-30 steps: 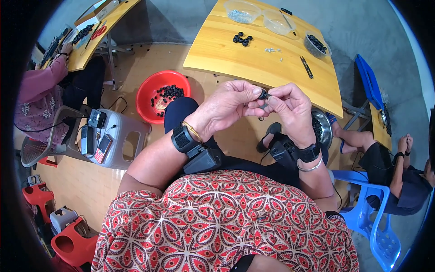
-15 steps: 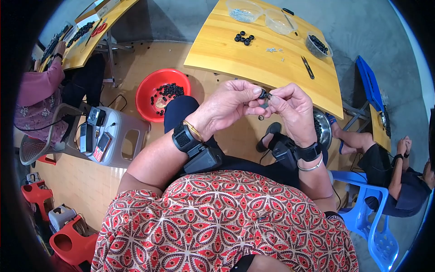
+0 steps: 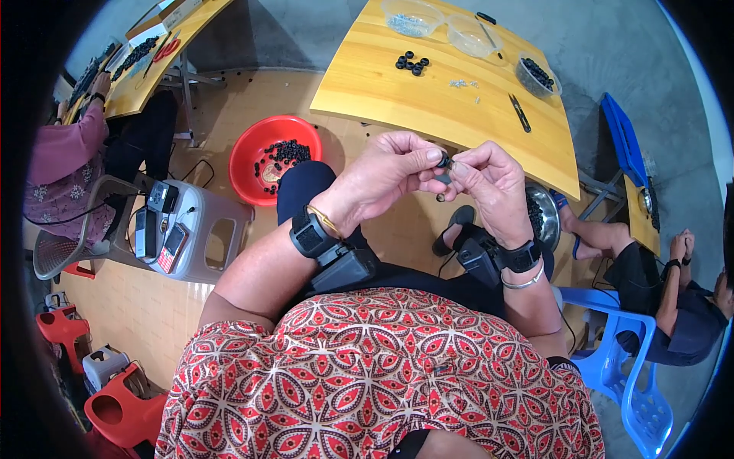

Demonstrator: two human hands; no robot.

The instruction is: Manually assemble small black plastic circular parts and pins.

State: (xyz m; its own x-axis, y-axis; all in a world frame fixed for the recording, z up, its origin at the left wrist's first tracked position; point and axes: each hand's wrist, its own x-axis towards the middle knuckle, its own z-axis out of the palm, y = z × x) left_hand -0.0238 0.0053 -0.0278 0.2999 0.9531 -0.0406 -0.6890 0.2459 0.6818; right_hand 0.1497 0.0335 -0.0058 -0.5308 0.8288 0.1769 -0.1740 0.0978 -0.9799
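Observation:
My left hand (image 3: 388, 174) pinches a small round black part (image 3: 443, 159) between thumb and forefinger, above my lap and just off the table's near edge. Close against it, my right hand (image 3: 495, 187) has thumb and fingertips pressed together at the part's right side. Whatever tiny piece those right fingertips hold is too small and too covered to name. On the wooden table (image 3: 367, 92) lie several similar black round parts (image 3: 413, 64), a little pile of small silvery pieces (image 3: 459, 83) and a dark slim tool (image 3: 520, 113).
Clear plastic tubs (image 3: 413, 18) stand at the table's back, and another tub (image 3: 538, 76) holds black parts. A red basin (image 3: 243, 164) with black parts is on the floor at left; a metal bowl (image 3: 547, 218) is at right. Other people sit on both sides.
Both hands stay almost where they were, still together at the black part. Only the fingertips have shifted slightly around it.

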